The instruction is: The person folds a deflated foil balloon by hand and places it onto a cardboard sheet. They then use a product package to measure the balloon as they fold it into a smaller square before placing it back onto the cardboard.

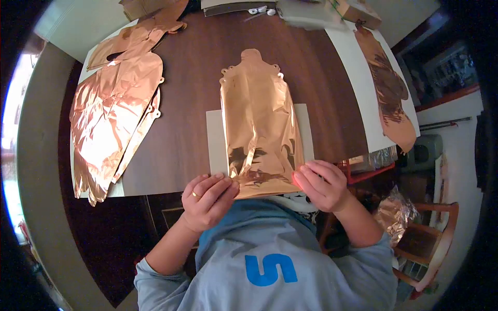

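A flat, shiny copper-coloured foil balloon (259,114) lies in front of me, with a rounded tip at its far end and small holed tabs along its upper sides. Its near edge reaches the table's front edge. My left hand (210,199), with a ring on one finger, pinches the near left corner. At the near right corner, my right hand (324,184) grips the foil between thumb and fingers. Under the balloon lies a pale sheet of card (215,137), showing on both sides.
Several creased copper foil balloons (114,98) are piled at the table's left. Another dark-streaked foil piece (386,85) lies along the right edge. A cardboard box (358,13) stands at the far right. Beside the table, crumpled foil in clear plastic (395,212) rests on a wooden chair (433,243).
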Tool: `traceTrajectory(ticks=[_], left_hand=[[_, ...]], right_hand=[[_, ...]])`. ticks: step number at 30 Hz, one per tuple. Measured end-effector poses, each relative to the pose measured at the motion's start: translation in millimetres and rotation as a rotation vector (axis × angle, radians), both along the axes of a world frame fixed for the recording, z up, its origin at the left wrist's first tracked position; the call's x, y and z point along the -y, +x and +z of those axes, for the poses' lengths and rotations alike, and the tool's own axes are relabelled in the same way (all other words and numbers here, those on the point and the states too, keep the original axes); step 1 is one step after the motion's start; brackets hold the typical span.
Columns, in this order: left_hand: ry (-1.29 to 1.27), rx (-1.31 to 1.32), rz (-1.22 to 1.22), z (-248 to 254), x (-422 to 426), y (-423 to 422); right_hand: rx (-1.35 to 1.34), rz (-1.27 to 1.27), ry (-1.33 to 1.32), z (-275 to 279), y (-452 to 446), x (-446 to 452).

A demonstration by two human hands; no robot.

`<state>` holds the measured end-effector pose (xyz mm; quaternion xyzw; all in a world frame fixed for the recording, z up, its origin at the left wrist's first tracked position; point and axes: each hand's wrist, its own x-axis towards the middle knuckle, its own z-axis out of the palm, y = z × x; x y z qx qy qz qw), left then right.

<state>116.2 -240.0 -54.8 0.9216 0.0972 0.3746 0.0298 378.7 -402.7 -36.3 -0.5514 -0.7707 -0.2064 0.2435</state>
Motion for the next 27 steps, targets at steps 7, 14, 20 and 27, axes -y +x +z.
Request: traceTrajectory(ticks=[7, 14, 20, 27], left_hand=[[0.020, -0.044, -0.006, 21, -4, 3], [0.354, 0.026, -0.031, 144, -85, 34], [0.634, -0.024, -0.065, 170, -104, 41], [0.310, -0.401, -0.332, 55, -76, 31]], right_hand=[[0.049, 0.008, -0.128, 27, 7, 1], [0.133, 0.063, 0.101, 124, 32, -50], [0.236, 0.023, 0.288, 130, 62, -87], [0.239, 0.007, -0.052, 29, 37, -54]])
